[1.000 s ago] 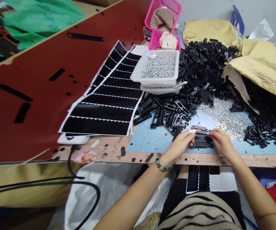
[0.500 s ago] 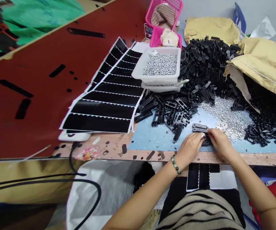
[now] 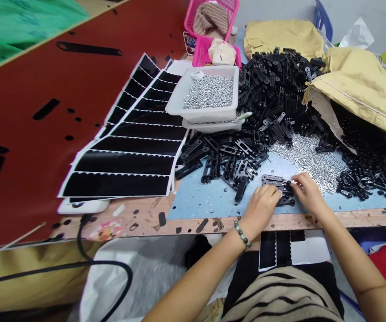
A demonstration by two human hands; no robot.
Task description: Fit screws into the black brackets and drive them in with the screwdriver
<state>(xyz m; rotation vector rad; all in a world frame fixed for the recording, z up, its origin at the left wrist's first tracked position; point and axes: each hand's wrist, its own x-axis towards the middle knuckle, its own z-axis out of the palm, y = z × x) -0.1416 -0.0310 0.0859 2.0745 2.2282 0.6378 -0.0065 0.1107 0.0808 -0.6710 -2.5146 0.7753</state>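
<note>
A short row of black slotted plastic links (image 3: 273, 178) lies on the blue sheet in front of me, close to the table's front edge. My left hand (image 3: 262, 205), with a beaded bracelet at the wrist, is closed over the near left side of the row, fingertips on the links. At the row's right end my right hand (image 3: 308, 193) pinches a small black plastic piece against a link; the fingers partly hide it. Beside that hand spreads a heap of silver pins and small flat metal pieces (image 3: 313, 163).
Behind lies a big pile of black links (image 3: 276, 85). A white tub of metal pins (image 3: 176, 103) stands left, by sheets of black stickers (image 3: 126, 163). Small black parts (image 3: 370, 179) lie right, near an open paper sack (image 3: 363, 85). A red-brown partition (image 3: 22, 179) borders the left.
The camera view has shifted, so the table sits further left. My right hand has moved slightly away from the left, showing more of the links' right ends. My left hand stays on the row.
</note>
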